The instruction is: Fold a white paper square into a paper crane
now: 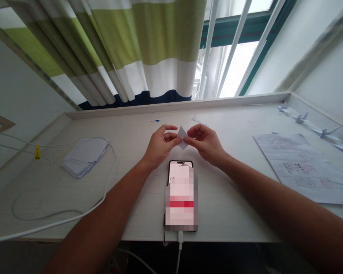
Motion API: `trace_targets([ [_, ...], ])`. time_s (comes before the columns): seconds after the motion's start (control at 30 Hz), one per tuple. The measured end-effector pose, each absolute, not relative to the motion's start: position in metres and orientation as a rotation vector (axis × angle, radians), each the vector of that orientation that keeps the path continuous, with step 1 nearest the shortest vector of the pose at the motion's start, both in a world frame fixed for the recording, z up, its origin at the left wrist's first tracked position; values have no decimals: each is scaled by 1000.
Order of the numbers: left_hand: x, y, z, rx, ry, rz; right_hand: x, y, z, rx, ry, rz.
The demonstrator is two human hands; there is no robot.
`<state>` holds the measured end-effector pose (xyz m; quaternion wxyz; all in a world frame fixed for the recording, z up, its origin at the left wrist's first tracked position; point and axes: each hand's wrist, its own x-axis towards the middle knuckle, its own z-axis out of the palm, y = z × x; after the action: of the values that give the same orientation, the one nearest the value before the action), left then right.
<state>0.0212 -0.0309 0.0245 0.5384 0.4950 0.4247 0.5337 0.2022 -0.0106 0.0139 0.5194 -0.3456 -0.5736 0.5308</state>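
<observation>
Between my two hands is a small piece of folded white paper [182, 134], diamond-shaped with its point upward. My left hand [162, 142] pinches its left side between thumb and fingers. On the other side, my right hand [203, 141] grips the paper with thumb and curled fingers. Both thumbs press near the middle of the paper, partly covering it. Just below the hands lies a phone [180, 194] with a lit, partly blurred screen and a cable plugged into its lower end.
A stack of white paper squares [85, 156] lies left, with a white cable [112, 179] looping around it. Several folded paper cranes [326, 132] line the right edge beside a written sheet [300, 163]. A small blue-and-white item [157, 120] lies behind my hands, before the raised desk rim [174, 105].
</observation>
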Motion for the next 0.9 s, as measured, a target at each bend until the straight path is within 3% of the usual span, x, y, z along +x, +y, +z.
trace_targets([
  [0.9,20,-30,30,1073,981,1255,205,-12,16,-906,-1492,1148],
])
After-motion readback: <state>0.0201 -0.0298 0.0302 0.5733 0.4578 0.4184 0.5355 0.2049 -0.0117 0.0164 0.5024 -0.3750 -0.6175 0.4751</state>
